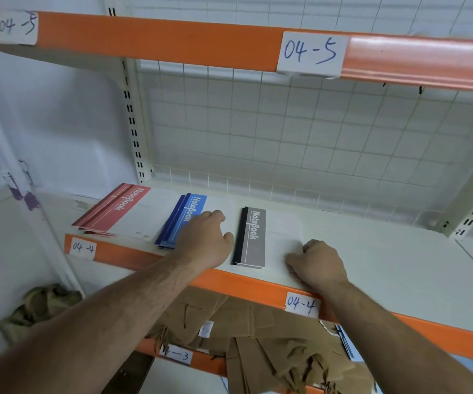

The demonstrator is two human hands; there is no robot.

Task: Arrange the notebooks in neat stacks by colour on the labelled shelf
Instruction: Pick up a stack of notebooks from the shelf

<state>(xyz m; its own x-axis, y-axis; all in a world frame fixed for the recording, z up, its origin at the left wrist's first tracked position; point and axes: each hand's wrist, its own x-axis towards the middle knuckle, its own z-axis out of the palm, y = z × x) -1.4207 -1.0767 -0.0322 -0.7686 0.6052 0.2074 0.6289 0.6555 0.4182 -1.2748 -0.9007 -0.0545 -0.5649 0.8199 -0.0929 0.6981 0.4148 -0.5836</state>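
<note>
1. On the rack's middle level, the shelf runs from left to right. Its right end is cut off by the frame edge.
2. Behind the shelf stands a wire mesh.
3. Below the shelf lie brown bags, partly hidden by its orange front lip and by the forearms.
4. On the shelf's left end lies the red stack, slightly fanned.
5. Mid-shelf lies the grey stack. Its near right corner is covered.
6. Between those two on the shelf is the blue stack, with its near right part hidden.
7. The left hand rests on the blue stack with fingers curled. I cannot tell whether it is grasping anything.
8. The right hand sits curled over the grey stack's near right corner, by the shelf's front. Its grasp is also unclear.
9. On the shelf's lip is a label reading "04-4".
</note>
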